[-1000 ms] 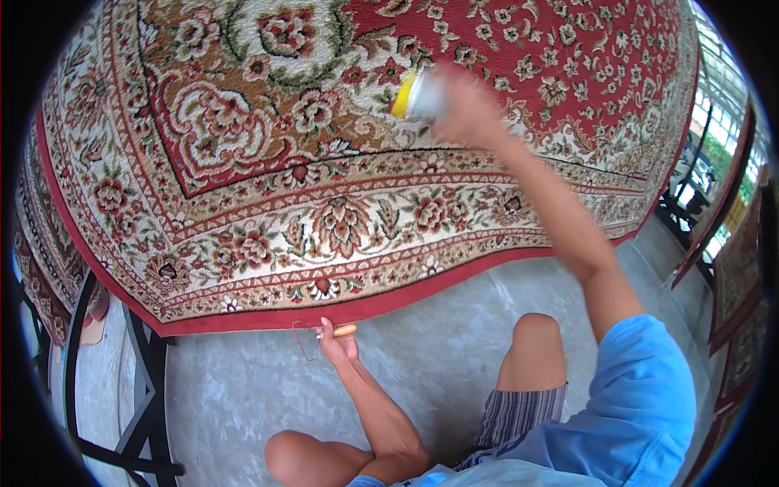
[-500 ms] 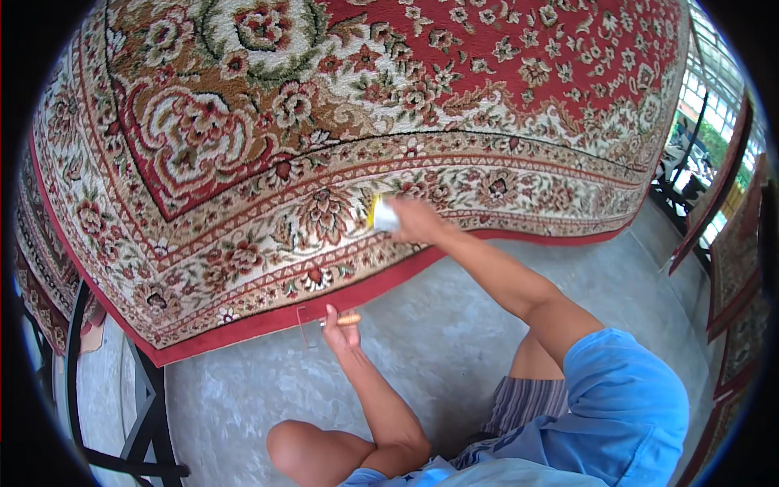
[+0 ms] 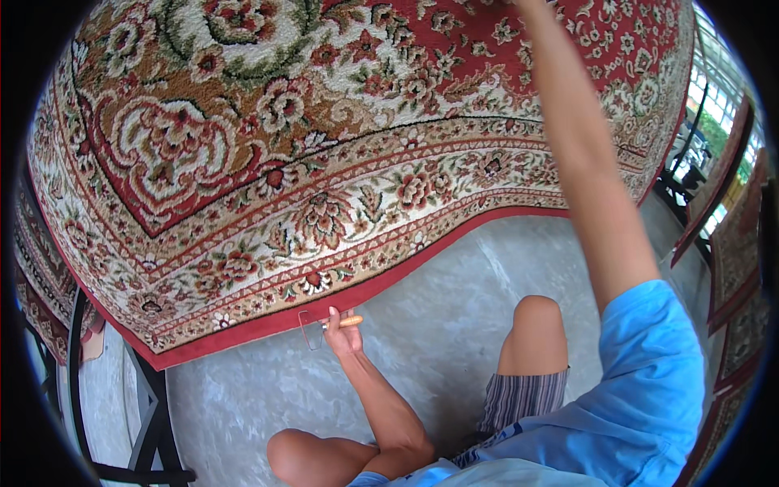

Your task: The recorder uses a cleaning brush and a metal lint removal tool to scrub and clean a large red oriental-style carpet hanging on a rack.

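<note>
A large patterned carpet (image 3: 324,219) in red, cream and brown fills the upper part of the head view, with a plain red band (image 3: 243,331) along its near edge. Beside that band, my left hand (image 3: 347,334) is closed around a tool with a short wooden handle (image 3: 350,321) and a thin bent wire frame (image 3: 307,337). The wire's upper end overlaps the band in the picture; whether it touches cannot be told. My right arm (image 3: 586,162) stretches far up over the carpet's red field. The right hand (image 3: 523,3) is mostly cut off by the top edge, so its fingers and anything in them are hidden.
Grey concrete floor (image 3: 235,406) lies under me and the carpet's edge. A black metal frame (image 3: 146,414) stands at the left, near other carpets (image 3: 40,260). More rugs (image 3: 734,243) hang at the right. My bent knees (image 3: 537,325) are close below the carpet.
My right hand, which held a white and yellow object over the border, has swung up and away to the top edge. The carpet's near edge has shifted slightly. My left hand stays almost still.
</note>
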{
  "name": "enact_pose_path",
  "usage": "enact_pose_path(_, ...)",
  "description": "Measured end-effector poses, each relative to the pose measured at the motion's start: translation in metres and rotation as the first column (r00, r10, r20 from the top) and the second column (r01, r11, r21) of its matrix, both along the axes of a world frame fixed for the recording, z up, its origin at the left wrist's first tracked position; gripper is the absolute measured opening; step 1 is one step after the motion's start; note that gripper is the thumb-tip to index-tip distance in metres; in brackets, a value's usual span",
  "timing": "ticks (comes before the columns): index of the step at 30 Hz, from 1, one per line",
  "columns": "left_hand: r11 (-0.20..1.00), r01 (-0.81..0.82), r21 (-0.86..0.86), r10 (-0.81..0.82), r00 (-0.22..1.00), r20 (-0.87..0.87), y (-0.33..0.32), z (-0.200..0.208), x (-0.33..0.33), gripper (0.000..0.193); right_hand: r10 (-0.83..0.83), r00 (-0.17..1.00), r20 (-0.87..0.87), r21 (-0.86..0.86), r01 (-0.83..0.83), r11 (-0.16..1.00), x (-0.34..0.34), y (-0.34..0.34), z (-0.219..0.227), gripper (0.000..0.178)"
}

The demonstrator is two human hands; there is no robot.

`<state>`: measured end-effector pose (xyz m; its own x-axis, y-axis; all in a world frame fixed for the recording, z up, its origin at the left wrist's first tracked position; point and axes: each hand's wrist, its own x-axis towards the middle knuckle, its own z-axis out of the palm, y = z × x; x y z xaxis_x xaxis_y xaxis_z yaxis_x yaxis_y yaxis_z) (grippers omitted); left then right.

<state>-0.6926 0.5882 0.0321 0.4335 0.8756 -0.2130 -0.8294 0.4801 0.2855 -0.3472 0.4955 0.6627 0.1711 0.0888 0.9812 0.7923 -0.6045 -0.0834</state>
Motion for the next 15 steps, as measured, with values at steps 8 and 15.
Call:
enact_pose_path(8, 0.999, 0.021, 0.037, -0.024, 0.995, 0.092, -0.013, -0.002, 0.005, 0.016, 0.152, 0.794, -0.588, -0.654, -0.578, 0.489, -0.097, 0.020, -0.436, 0.055)
enact_pose_path(15, 0.985, -0.070, 0.157, 0.064, 0.997, 0.042, -0.016, -0.024, -0.024, 0.021, 0.362, 0.868, -0.340, -0.518, -0.494, 0.698, -0.073, -0.022, -0.239, 0.032)
